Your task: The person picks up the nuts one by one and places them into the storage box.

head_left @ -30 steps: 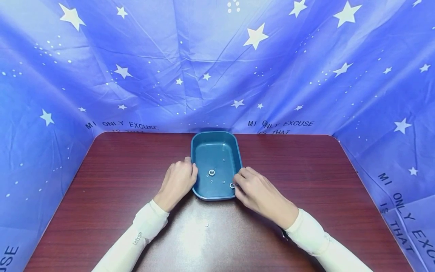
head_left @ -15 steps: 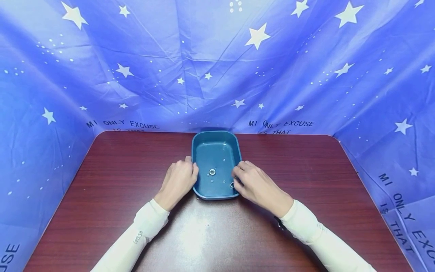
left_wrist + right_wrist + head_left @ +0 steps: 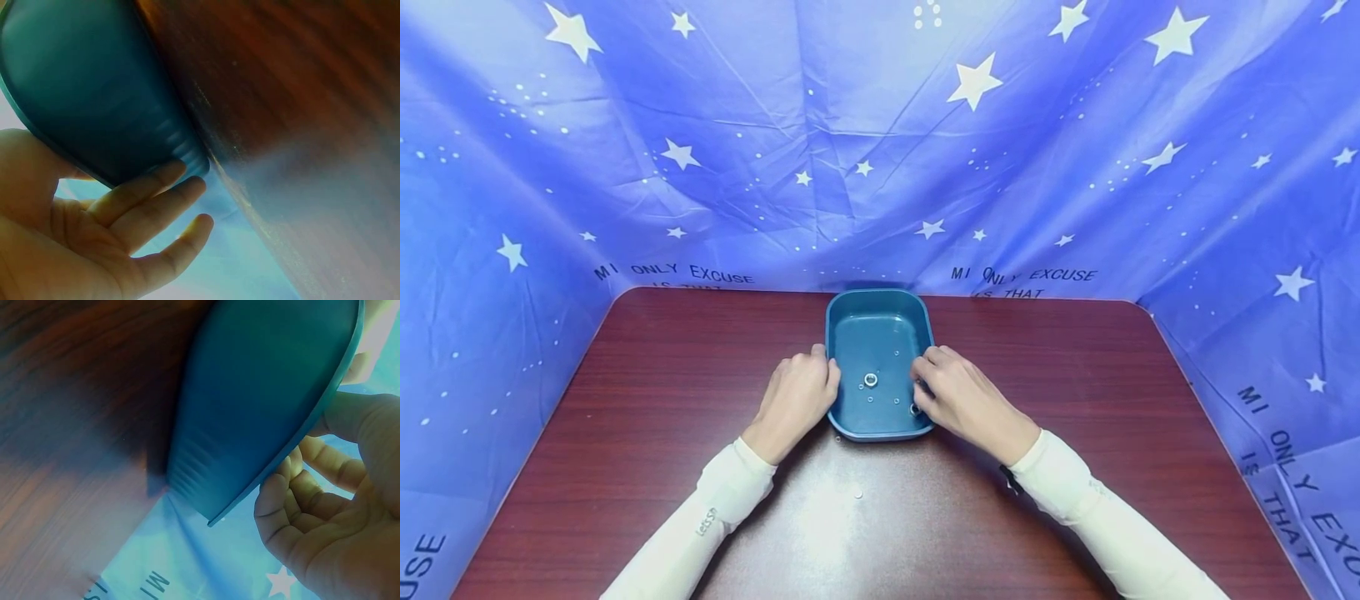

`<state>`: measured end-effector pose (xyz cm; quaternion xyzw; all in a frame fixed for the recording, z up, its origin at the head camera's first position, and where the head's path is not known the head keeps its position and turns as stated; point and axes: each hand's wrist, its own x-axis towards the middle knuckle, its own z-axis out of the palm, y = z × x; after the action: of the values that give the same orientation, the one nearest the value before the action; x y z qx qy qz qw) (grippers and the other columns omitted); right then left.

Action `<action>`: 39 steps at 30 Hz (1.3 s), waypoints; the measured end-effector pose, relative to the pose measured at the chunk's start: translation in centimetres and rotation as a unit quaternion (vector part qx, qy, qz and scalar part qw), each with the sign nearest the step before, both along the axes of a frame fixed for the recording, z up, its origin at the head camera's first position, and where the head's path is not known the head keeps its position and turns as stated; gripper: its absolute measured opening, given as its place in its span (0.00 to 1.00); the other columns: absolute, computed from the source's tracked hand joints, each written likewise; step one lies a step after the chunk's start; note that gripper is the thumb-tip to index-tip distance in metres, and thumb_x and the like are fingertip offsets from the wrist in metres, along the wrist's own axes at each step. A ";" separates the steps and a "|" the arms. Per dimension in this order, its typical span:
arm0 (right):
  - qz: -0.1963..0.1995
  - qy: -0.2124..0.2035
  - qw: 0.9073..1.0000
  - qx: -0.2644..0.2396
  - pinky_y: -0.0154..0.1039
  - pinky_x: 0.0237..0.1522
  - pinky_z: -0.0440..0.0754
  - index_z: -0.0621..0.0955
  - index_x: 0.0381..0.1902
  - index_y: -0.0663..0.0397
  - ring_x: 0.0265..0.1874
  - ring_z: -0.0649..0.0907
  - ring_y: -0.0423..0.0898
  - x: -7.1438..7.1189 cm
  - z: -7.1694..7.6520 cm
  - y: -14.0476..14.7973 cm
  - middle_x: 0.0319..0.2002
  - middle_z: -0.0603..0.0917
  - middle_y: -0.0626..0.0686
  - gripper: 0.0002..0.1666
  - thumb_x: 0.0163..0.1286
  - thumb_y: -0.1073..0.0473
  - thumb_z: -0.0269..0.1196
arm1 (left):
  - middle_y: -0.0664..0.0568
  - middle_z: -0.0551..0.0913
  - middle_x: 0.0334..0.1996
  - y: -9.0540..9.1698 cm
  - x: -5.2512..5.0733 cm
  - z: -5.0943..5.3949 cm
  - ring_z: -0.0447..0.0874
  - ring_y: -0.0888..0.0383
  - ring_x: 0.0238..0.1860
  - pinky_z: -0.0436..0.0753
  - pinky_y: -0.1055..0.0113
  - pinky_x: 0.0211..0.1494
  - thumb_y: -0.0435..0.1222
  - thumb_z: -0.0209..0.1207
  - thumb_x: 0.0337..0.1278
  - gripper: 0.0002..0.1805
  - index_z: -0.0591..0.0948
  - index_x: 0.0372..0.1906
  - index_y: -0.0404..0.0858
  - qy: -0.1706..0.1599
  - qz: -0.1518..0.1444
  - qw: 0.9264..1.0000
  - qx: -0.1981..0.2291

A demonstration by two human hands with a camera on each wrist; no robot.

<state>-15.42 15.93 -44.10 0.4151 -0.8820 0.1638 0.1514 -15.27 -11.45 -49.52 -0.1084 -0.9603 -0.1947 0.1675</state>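
Observation:
A teal rectangular tray (image 3: 880, 333) with rounded corners stands near the table's far edge. On its floor lie a silver metal ring (image 3: 870, 380) and several tiny ring-shaped pieces (image 3: 897, 402). A second larger ring (image 3: 914, 409) sits by the right wall, partly hidden by my right hand. My left hand (image 3: 796, 396) holds the left wall, fingers against the outside (image 3: 150, 194) and thumb over the rim. My right hand (image 3: 970, 404) bends over the right rim, thumb and forefinger inside and the other fingers curled outside (image 3: 281, 519). Whether its fingertips pinch anything is hidden.
A small piece (image 3: 838, 439) lies on the table just outside the tray's near left corner. Another pale bit (image 3: 858, 495) lies nearer me on the glossy brown table (image 3: 685, 350). A blue star-printed curtain (image 3: 880, 208) surrounds the table's back and sides.
My right hand has shifted slightly up and left along the right rim, away from the ring there. My left hand keeps its hold on the tray. The loose pieces look unmoved.

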 end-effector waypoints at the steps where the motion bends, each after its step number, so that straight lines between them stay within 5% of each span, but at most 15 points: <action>1: 0.000 -0.001 1.000 -0.001 0.40 0.34 0.80 0.82 0.35 0.55 0.32 0.76 0.47 -0.1 0.0 0.0 0.31 0.78 0.49 0.06 0.65 0.70 0.68 | 0.40 0.80 0.17 -0.1 -0.3 -0.7 0.82 0.39 0.17 0.79 0.37 0.24 0.40 0.53 0.77 0.17 0.78 0.31 0.34 0.003 0.001 1.000 -0.003; 6: 0.002 -0.002 1.000 -0.002 0.40 0.34 0.79 0.82 0.35 0.56 0.32 0.76 0.47 -0.3 0.1 -0.2 0.31 0.78 0.49 0.05 0.66 0.69 0.68 | 0.40 0.79 0.16 -0.3 -0.7 -1.4 0.81 0.40 0.16 0.79 0.39 0.23 0.41 0.52 0.78 0.18 0.78 0.32 0.34 0.006 -0.002 1.000 -0.002; 11: -0.001 -0.004 1.000 0.000 0.41 0.34 0.79 0.83 0.36 0.56 0.31 0.76 0.48 -0.5 0.2 -0.3 0.32 0.79 0.50 0.04 0.67 0.68 0.68 | 0.39 0.80 0.16 0.1 0.2 0.4 0.82 0.38 0.16 0.79 0.39 0.22 0.39 0.53 0.77 0.17 0.77 0.30 0.33 0.023 -0.006 1.000 0.001; 17: -0.005 -0.005 1.000 0.004 0.41 0.34 0.79 0.83 0.36 0.56 0.32 0.76 0.48 -0.8 0.1 -0.4 0.32 0.78 0.50 0.03 0.67 0.69 0.67 | 0.36 0.81 0.18 0.6 1.3 2.7 0.84 0.35 0.19 0.84 0.42 0.26 0.34 0.58 0.75 0.13 0.78 0.30 0.31 -0.006 -0.002 1.000 -0.004; 32: -0.008 -0.007 1.000 0.007 0.42 0.34 0.79 0.82 0.35 0.56 0.31 0.76 0.49 -1.6 0.2 -1.0 0.31 0.77 0.50 0.04 0.67 0.69 0.67 | 0.37 0.81 0.18 0.6 1.4 2.9 0.85 0.36 0.19 0.84 0.43 0.25 0.35 0.59 0.75 0.14 0.78 0.30 0.32 -0.005 0.002 1.000 -0.013; 33: -0.009 -0.008 1.000 0.007 0.43 0.34 0.79 0.82 0.35 0.56 0.31 0.77 0.49 -1.7 0.2 -1.1 0.31 0.77 0.50 0.04 0.67 0.69 0.67 | 0.37 0.82 0.18 0.3 1.0 1.7 0.85 0.37 0.20 0.84 0.43 0.26 0.37 0.57 0.78 0.15 0.79 0.31 0.32 0.001 -0.001 1.000 -0.011; 39: -0.008 -0.010 1.000 0.003 0.43 0.35 0.80 0.83 0.36 0.57 0.32 0.77 0.49 -2.2 0.0 -1.3 0.31 0.78 0.50 0.04 0.67 0.69 0.67 | 0.38 0.81 0.18 0.3 0.9 1.6 0.85 0.37 0.19 0.84 0.43 0.26 0.36 0.56 0.78 0.16 0.78 0.30 0.33 -0.001 -0.004 1.000 0.000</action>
<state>-17.58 14.67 -44.15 0.4072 -0.8871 0.1639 0.1426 -14.34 -11.17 -47.96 -0.1119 -0.9601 -0.1950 0.1661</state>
